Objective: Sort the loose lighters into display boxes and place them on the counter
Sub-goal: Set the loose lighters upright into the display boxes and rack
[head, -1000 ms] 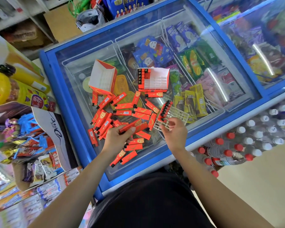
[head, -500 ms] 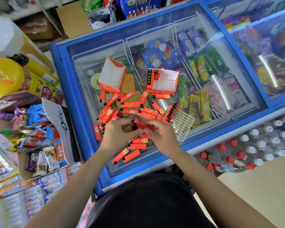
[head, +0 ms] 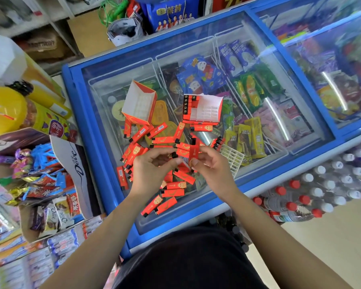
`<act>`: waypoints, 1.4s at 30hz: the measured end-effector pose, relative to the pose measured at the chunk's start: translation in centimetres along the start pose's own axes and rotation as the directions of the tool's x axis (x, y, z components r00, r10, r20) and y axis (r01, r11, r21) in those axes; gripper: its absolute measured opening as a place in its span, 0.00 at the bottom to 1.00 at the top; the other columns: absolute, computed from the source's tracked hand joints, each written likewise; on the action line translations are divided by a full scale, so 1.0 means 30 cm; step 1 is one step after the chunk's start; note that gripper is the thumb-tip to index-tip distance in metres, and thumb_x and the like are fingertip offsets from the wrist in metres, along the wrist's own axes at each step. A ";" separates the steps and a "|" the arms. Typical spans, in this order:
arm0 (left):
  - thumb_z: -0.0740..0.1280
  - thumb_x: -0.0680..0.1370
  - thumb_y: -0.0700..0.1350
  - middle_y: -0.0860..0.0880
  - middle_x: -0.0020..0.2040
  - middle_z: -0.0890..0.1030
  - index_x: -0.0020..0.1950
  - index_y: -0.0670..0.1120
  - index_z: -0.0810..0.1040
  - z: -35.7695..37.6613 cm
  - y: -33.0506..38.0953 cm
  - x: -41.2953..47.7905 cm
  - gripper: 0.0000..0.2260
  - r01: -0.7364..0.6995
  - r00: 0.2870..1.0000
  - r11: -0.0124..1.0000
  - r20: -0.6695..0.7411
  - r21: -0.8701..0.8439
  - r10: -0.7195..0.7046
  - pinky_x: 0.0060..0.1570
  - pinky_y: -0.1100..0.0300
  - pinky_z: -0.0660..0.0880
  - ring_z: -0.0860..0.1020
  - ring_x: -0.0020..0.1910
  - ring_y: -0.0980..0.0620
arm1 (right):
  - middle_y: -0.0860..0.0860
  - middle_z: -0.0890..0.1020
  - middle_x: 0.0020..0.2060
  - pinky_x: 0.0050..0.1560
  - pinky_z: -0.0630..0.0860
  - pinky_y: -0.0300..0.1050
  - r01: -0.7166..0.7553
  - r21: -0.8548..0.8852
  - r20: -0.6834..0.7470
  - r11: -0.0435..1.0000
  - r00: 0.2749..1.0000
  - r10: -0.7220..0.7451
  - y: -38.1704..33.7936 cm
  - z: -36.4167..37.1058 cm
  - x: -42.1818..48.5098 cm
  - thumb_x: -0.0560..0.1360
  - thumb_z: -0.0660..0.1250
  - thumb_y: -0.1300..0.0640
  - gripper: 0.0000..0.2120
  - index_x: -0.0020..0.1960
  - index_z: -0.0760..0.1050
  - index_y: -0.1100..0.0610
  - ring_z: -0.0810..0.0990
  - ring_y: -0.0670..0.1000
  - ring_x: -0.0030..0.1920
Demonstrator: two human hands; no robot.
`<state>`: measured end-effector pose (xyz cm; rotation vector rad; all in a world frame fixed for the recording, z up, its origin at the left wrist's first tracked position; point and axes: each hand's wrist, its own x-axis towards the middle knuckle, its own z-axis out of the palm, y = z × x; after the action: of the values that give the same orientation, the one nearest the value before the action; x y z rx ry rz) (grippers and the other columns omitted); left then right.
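Observation:
Several loose red lighters (head: 172,192) lie scattered on the glass lid of a blue chest freezer (head: 96,130). My right hand (head: 212,165) pinches one red lighter (head: 193,150) upright, its black cap up. My left hand (head: 152,167) sits close beside it, fingers curled on a lighter (head: 180,153) lying flat. Two red display boxes stand behind the pile: an empty one (head: 140,105) tilted at left, and one (head: 202,109) holding a row of lighters along its left side. A white plastic grid tray (head: 231,159) with a few lighters lies right of my right hand.
Snack displays and a Dove chocolate box (head: 73,170) crowd the left. Packs of capped water bottles (head: 321,184) sit on the floor at right. A second freezer lid (head: 331,65) continues to the right. Ice cream packets show under the glass.
My right hand let go of the white grid tray, which now lies on the glass, and came left to meet my left hand. It now holds one lighter upright.

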<state>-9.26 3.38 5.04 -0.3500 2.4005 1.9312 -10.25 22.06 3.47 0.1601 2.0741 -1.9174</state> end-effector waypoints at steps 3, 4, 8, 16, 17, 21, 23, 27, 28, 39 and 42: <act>0.79 0.70 0.45 0.50 0.41 0.86 0.50 0.55 0.85 0.011 0.011 0.093 0.11 0.025 1.000 1.000 0.017 -0.006 -0.025 0.44 0.55 0.82 0.85 0.41 0.50 | 0.53 0.86 0.44 0.54 0.81 0.56 -0.044 0.025 -0.089 0.999 0.995 0.046 -0.017 -0.051 0.054 0.76 0.71 0.64 0.08 0.52 0.80 0.55 0.84 0.53 0.48; 0.78 0.71 0.43 0.50 0.41 0.86 0.51 0.53 0.85 0.017 0.016 0.132 0.11 0.024 1.000 1.000 0.019 0.009 -0.024 0.44 0.55 0.81 0.85 0.42 0.51 | 0.53 0.86 0.44 0.54 0.81 0.55 -0.051 0.027 -0.114 0.998 0.992 0.053 -0.025 -0.066 0.074 0.76 0.71 0.65 0.07 0.51 0.80 0.55 0.84 0.53 0.48; 0.77 0.73 0.39 0.52 0.41 0.85 0.53 0.46 0.85 0.054 0.042 0.286 0.10 -0.053 0.998 0.993 -0.009 0.101 0.054 0.43 0.67 0.78 0.82 0.39 0.61 | 0.54 0.85 0.44 0.48 0.79 0.46 -0.049 0.018 -0.168 0.999 0.984 0.051 -0.049 -0.111 0.144 0.77 0.69 0.65 0.06 0.50 0.79 0.55 0.83 0.50 0.44; 0.77 0.72 0.37 0.50 0.43 0.85 0.51 0.43 0.85 0.120 0.080 0.535 0.09 -0.110 0.994 0.974 0.006 0.196 0.111 0.46 0.66 0.78 0.81 0.39 0.61 | 0.53 0.85 0.43 0.53 0.81 0.57 -0.045 -0.085 -0.242 0.995 0.970 0.024 -0.051 -0.127 0.243 0.77 0.69 0.62 0.08 0.55 0.78 0.53 0.85 0.51 0.45; 0.77 0.72 0.37 0.52 0.42 0.85 0.50 0.44 0.85 0.113 0.081 0.546 0.08 -0.116 0.993 0.973 0.004 0.200 0.118 0.46 0.68 0.77 0.80 0.39 0.63 | 0.52 0.85 0.43 0.53 0.81 0.57 -0.044 -0.083 -0.238 0.996 0.971 0.023 -0.055 -0.122 0.249 0.77 0.69 0.62 0.09 0.55 0.78 0.52 0.85 0.50 0.45; 0.76 0.73 0.39 0.57 0.42 0.83 0.50 0.49 0.84 0.035 0.050 0.550 0.08 -0.088 0.993 0.971 -0.061 0.223 0.104 0.45 0.70 0.76 0.80 0.40 0.64 | 0.48 0.84 0.40 0.50 0.81 0.47 -0.033 -0.079 -0.201 0.996 0.979 0.016 -0.066 -0.086 0.268 0.77 0.69 0.64 0.08 0.54 0.77 0.55 0.83 0.43 0.41; 0.76 0.73 0.40 0.55 0.43 0.84 0.51 0.48 0.85 -0.021 0.025 0.546 0.08 -0.055 0.988 0.970 -0.128 0.238 0.087 0.45 0.68 0.78 0.81 0.41 0.62 | 0.51 0.84 0.40 0.48 0.80 0.43 -0.020 -0.095 -0.168 0.995 0.986 0.004 -0.075 -0.056 0.281 0.77 0.68 0.66 0.08 0.54 0.77 0.56 0.83 0.43 0.40; 0.76 0.74 0.44 0.57 0.44 0.84 0.48 0.52 0.84 -0.119 -0.008 0.544 0.05 -0.008 0.967 0.954 -0.243 0.299 0.084 0.48 0.67 0.77 0.81 0.45 0.58 | 0.52 0.85 0.43 0.50 0.82 0.54 -0.046 -0.111 -0.103 0.993 0.994 0.034 -0.086 0.012 0.320 0.77 0.69 0.63 0.08 0.55 0.78 0.56 0.84 0.49 0.44; 0.75 0.74 0.46 0.58 0.45 0.84 0.48 0.52 0.84 -0.138 -0.015 0.547 0.05 0.002 0.959 0.948 -0.269 0.318 0.088 0.48 0.67 0.76 0.81 0.46 0.59 | 0.51 0.85 0.43 0.51 0.82 0.56 -0.041 -0.124 -0.088 0.991 0.996 0.030 -0.088 0.029 0.329 0.77 0.69 0.63 0.07 0.55 0.79 0.56 0.85 0.51 0.44; 0.75 0.74 0.47 0.56 0.49 0.83 0.51 0.50 0.84 -0.230 -0.083 0.748 0.07 0.091 0.930 0.936 -0.366 0.340 0.043 0.53 0.60 0.77 0.80 0.49 0.58 | 0.49 0.85 0.41 0.49 0.83 0.51 -0.017 -0.185 -0.014 0.983 1.000 0.015 -0.094 0.143 0.357 0.77 0.69 0.63 0.08 0.55 0.78 0.55 0.85 0.46 0.42; 0.76 0.73 0.44 0.56 0.46 0.84 0.49 0.52 0.84 -0.227 -0.111 0.805 0.06 0.086 0.956 0.946 -0.292 0.313 0.009 0.54 0.53 0.80 0.82 0.47 0.56 | 0.47 0.84 0.41 0.50 0.83 0.51 -0.040 -0.194 -0.021 0.980 0.999 0.036 -0.086 0.144 0.364 0.78 0.69 0.63 0.09 0.55 0.77 0.52 0.84 0.44 0.42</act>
<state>-31.36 -7.49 -0.80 -0.6975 2.8066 1.5195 -20.67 16.14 2.42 0.1710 2.2376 -1.6851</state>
